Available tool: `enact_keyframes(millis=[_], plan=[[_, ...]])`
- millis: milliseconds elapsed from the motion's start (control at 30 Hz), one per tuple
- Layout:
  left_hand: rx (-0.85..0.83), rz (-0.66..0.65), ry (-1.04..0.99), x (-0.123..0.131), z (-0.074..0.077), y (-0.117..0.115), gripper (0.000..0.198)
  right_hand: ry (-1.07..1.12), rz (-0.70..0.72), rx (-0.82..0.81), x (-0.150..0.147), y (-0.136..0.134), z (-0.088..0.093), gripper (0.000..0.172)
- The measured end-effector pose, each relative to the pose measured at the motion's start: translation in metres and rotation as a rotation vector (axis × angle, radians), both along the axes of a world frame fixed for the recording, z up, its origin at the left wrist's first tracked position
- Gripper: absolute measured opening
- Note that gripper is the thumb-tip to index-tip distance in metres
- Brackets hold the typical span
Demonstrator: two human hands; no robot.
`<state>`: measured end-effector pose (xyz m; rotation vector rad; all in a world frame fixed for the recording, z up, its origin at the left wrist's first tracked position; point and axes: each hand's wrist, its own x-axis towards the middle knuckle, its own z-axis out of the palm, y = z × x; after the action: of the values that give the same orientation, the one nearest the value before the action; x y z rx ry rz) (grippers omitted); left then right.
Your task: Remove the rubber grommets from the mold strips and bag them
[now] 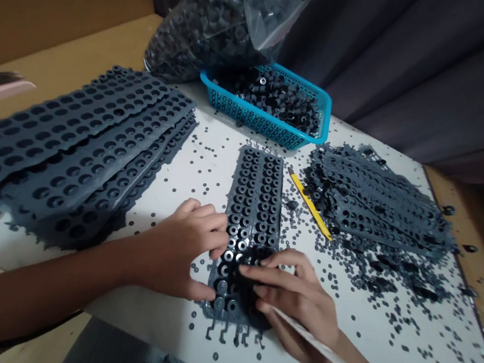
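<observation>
A long dark moulded rubber sheet [255, 208] lies on the white table, its rows of round cavities holding small ring-shaped black plugs. My left hand [189, 249] is at its near left side, fingers curled against the edge and thumb pressed lower down, holding the sheet. Over the near right part of the sheet is my right hand [297, 302], index finger reaching inward and the other fingertips bent close together. Whatever sits under those fingertips is in shadow. A thin whitish strip [334, 358] crosses the right hand and wrist; I cannot tell whether it is held.
Stacked moulded sheets [80, 139] lie at left, more sheets [379, 202] at right. Behind stands a blue basket [260, 120] of black plugs beside a clear bag [215, 26] of similar pieces. A yellow cutter [311, 204] lies among scattered small black discs [403, 321].
</observation>
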<state>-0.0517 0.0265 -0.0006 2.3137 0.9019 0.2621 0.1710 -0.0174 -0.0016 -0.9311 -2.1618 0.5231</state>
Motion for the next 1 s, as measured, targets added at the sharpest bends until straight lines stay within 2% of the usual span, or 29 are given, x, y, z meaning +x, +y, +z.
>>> enact_keyframes(millis=[100,200,400,600,767,1000], plan=[[-0.012,-0.008,0.006,0.0,0.003,0.0,0.034,0.07,0.257,-0.083,-0.001,0.0,0.0,0.008],[-0.005,-0.004,0.0,0.0,0.004,0.0,0.033,0.028,0.302,-0.102,-0.002,0.002,-0.002,0.008],[-0.03,-0.001,0.02,0.001,0.005,0.0,0.029,0.051,0.292,-0.077,-0.002,0.003,-0.008,0.011],[-0.013,-0.004,0.013,0.001,0.006,0.0,0.03,-0.032,0.281,-0.047,-0.002,0.003,-0.009,0.009],[0.004,-0.003,0.002,0.0,0.002,0.0,0.032,-0.153,0.275,0.153,-0.003,0.001,-0.011,0.004],[0.002,-0.002,0.014,0.001,0.001,-0.001,0.033,-0.135,0.111,0.173,-0.016,-0.003,0.0,0.016]])
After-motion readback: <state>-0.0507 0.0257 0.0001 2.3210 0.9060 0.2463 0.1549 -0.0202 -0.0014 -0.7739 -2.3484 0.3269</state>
